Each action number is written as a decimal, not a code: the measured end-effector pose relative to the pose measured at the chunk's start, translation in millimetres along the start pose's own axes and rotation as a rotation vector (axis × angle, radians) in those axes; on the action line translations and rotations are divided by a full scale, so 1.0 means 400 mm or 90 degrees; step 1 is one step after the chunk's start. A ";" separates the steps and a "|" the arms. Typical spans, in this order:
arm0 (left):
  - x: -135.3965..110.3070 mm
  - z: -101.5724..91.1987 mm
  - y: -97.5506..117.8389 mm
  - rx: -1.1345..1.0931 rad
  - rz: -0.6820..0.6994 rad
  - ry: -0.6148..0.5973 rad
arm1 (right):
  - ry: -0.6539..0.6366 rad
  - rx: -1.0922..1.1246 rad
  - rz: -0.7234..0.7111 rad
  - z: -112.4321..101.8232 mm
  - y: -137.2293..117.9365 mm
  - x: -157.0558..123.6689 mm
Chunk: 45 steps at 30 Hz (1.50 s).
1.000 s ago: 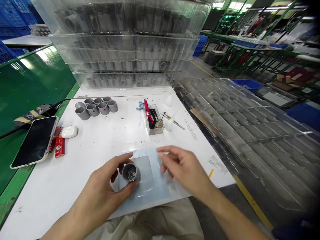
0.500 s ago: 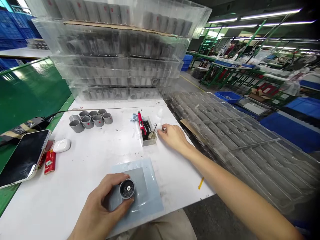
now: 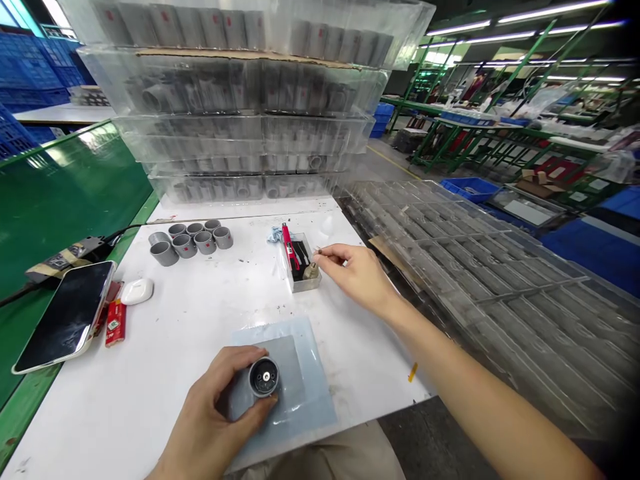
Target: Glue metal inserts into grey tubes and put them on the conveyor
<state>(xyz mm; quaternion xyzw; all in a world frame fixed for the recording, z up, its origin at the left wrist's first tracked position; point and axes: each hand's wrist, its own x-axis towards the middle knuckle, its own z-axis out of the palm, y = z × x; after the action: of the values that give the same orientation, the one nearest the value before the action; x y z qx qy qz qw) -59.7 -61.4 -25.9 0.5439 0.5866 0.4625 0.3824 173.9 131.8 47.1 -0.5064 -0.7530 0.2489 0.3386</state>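
My left hand (image 3: 215,407) is wrapped round a grey cylindrical cup (image 3: 264,377), which stands upright with its open end toward me. Inside the cup sits a black disc with a bright screw head in its centre. A blue sheet (image 3: 315,383) with a grey pad (image 3: 290,360) lies under it. My right hand (image 3: 355,273) pinches the top of a thin stick at the mouth of a small tan bottle (image 3: 311,271); the fingertips mostly hide the stick. That bottle stands in a small clear box (image 3: 306,286) beside a red pen-like tool (image 3: 289,245) and black tweezers (image 3: 300,252).
Several grey cups (image 3: 185,246) stand at the back left of the white table (image 3: 200,307). A phone (image 3: 65,313), a white case (image 3: 137,291) and a red packet (image 3: 115,323) lie left. Stacked clear trays (image 3: 240,137) rise behind; more trays (image 3: 500,287) stand right.
My right hand has moved from beside the clear box to the small bottle's mouth, closing on the thin stick. My left hand still holds the grey cup. The view has shifted slightly.
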 end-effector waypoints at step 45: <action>0.010 -0.018 -0.002 -0.037 -0.008 -0.076 | 0.051 0.194 -0.320 0.136 -0.135 -0.256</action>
<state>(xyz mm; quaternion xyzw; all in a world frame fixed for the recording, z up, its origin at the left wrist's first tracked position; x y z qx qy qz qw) -67.0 -58.5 -24.4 0.5554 0.5523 0.4436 0.4356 126.7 15.2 24.4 -0.2570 -0.7944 0.2474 0.4916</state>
